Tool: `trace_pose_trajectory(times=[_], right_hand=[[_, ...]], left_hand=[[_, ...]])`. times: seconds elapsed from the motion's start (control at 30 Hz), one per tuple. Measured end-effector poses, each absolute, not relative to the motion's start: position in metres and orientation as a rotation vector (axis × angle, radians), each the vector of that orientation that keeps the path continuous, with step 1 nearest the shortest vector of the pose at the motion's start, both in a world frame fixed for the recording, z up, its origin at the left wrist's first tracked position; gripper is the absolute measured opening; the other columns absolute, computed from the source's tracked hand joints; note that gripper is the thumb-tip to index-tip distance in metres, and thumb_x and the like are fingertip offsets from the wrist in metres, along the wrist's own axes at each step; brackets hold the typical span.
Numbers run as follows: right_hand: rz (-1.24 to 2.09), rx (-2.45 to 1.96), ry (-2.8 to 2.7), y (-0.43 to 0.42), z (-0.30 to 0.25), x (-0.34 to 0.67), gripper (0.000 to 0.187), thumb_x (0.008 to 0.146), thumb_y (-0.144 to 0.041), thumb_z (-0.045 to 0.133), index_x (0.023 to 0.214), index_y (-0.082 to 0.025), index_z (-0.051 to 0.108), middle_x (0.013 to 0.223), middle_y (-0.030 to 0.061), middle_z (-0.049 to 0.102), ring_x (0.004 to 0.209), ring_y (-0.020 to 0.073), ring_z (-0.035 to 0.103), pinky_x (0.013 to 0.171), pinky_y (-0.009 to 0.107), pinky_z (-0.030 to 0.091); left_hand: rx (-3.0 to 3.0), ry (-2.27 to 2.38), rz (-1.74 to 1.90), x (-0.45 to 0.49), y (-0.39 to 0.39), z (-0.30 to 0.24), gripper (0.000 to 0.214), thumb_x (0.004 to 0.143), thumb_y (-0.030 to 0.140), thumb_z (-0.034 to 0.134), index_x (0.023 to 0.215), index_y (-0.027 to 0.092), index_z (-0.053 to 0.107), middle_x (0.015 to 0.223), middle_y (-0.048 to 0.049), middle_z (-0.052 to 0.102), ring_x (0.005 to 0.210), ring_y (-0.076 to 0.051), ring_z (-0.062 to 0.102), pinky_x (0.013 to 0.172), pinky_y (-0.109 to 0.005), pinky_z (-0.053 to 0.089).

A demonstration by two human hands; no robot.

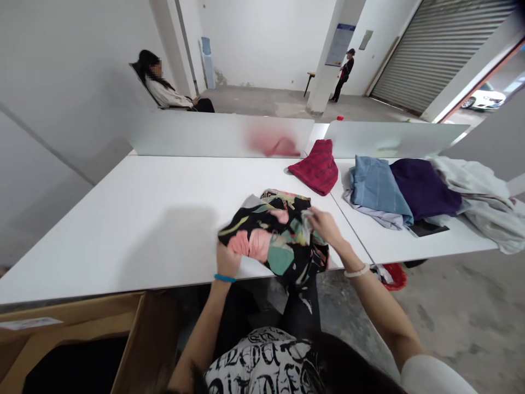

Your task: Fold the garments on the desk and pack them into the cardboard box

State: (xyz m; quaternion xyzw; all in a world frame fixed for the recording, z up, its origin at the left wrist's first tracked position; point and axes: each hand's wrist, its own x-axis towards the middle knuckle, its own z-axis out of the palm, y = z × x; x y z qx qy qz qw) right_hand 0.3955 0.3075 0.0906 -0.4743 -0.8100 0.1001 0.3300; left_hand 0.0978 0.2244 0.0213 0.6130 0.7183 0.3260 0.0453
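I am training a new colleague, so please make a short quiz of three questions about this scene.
1. True or false: both hands, the left hand and the right hand, hold the patterned garment.
2. Which folded piece lies nearest the divider panel? A. red garment B. blue garment C. purple garment
3. What stands at the lower left, below the white table?

Key: 1 true; 2 A; 3 a cardboard box.

White tables (pixel 143 219) centre, frosted dividers (pixel 197 134) at 12. Grey concrete floor (pixel 451 306). White walls, pillar (pixel 324 71) at 1 o'clock, roller shutter (pixel 435 44) at 2. Cardboard box (pixel 74 328) at 8. Daylight from right.
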Motion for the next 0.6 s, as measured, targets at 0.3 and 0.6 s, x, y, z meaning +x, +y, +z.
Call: trace_pose_trajectory(times=[0.3,0.6], right_hand=[[0.458,-0.802,-1.149,0.354,0.159,0.447,0.017,0.083,-0.037,0.056,0.077,-0.021,0.053,0.064,-0.0043,0.049,0.059,0.0117,0.053,0.061,0.025,0.049],[0.436,-1.094,-1.922,0.338,0.094,0.405,0.052,0.081,-0.044,0.056,0.129,-0.023,0.049,0.134,0.0127,0.05,0.131,0.0296,0.04,0.108,0.053,0.031]], left_hand=[[2.011,2.358,1.935,0.032,0.259,0.151,0.024,0.089,0.036,0.051,0.079,0.017,0.06,0.119,-0.0106,0.062,0.119,-0.026,0.052,0.114,-0.057,0.011],[2.512,2.154,1.141,0.089,0.237,0.069,0.055,0.089,0.049,0.047,0.133,0.016,0.048,0.146,-0.0164,0.04,0.137,-0.031,0.034,0.114,-0.056,0.016]])
